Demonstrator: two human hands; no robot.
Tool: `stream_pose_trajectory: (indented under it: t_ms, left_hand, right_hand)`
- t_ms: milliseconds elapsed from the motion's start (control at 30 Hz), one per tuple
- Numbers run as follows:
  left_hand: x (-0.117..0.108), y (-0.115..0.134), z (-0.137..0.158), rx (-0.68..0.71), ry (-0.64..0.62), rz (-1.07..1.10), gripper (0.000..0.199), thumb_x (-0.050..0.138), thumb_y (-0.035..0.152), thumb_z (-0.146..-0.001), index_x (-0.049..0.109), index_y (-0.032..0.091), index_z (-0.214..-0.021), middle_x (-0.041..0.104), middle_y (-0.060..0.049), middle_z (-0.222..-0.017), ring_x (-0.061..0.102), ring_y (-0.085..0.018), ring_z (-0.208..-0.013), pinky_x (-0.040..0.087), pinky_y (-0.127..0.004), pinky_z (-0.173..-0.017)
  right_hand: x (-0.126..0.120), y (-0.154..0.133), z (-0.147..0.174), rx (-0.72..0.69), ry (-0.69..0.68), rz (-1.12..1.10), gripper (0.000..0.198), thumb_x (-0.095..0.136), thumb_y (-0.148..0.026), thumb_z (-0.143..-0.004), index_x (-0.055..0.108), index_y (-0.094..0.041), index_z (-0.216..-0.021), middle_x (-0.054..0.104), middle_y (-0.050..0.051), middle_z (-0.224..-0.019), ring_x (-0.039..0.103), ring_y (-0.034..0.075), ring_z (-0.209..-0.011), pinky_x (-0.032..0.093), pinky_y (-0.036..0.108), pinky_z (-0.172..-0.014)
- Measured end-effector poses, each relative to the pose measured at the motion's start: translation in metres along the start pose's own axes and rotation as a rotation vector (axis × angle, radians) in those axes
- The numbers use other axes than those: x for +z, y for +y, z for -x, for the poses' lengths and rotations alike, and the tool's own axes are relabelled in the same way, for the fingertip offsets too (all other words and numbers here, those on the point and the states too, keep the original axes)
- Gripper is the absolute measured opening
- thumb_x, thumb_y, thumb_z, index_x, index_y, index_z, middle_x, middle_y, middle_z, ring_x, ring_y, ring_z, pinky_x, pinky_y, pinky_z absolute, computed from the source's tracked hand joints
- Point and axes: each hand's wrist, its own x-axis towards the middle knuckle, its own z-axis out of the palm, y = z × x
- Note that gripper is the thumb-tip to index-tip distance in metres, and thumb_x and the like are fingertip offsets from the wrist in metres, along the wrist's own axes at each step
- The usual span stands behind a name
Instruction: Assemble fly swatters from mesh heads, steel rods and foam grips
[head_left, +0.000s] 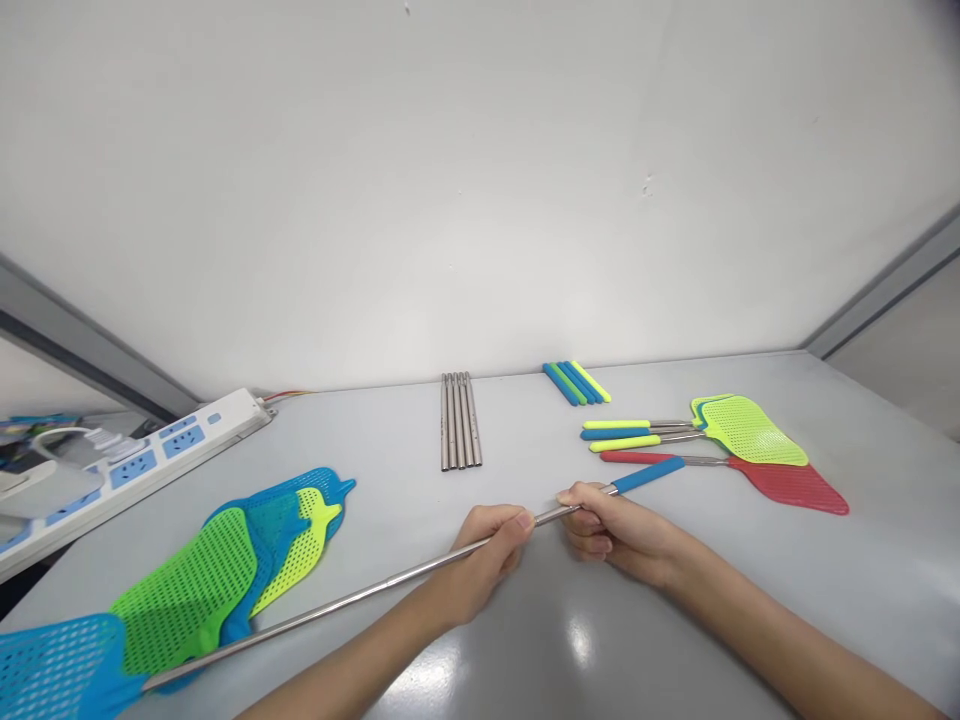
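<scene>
Both hands grip one long fly swatter, whose extended metal rod (352,598) slants across the grey table from lower left to centre right. At its lower left end is a blue mesh head (60,660), cut off by the frame edge. The other end carries a blue handle sleeve (649,475). My left hand (491,555) is closed around the middle of the rod. My right hand (611,530) pinches the rod just below the blue sleeve, its fingers curled. A short stretch of bare rod shows between the two hands.
Loose swatter heads (187,580) in green, blue and yellow overlap at left. A white power strip (180,440) lies behind them. Several metal rods (460,425) and coloured sleeves (576,384) lie near the wall. Assembled swatters (750,430) are stacked at right.
</scene>
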Motion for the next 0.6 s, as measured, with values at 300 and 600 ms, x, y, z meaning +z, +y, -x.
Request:
stream_pose_trajectory:
  t_ms: [300, 600]
  left_hand:
    - [-0.001, -0.003, -0.002, -0.023, -0.011, 0.069, 0.040, 0.034, 0.038, -0.081, 0.028, 0.018, -0.048, 0.023, 0.007, -0.041, 0.022, -0.005, -0.039, 0.016, -0.023, -0.040]
    - [-0.002, -0.002, -0.002, -0.005, -0.010, 0.067, 0.040, 0.033, 0.036, -0.082, 0.027, 0.017, -0.047, 0.024, 0.007, -0.040, 0.023, -0.005, -0.039, 0.018, -0.022, -0.041]
  right_hand:
    - [-0.010, -0.001, -0.002, -0.030, -0.018, 0.052, 0.032, 0.045, -0.027, -0.074, 0.025, -0.018, -0.049, 0.020, -0.007, -0.044, 0.018, 0.005, -0.040, 0.012, 0.024, -0.044]
    - [-0.013, -0.007, 0.000, -0.019, -0.015, 0.097, 0.035, 0.042, -0.029, -0.075, 0.026, -0.018, -0.047, 0.021, -0.007, -0.041, 0.017, 0.006, -0.039, 0.013, 0.024, -0.044]
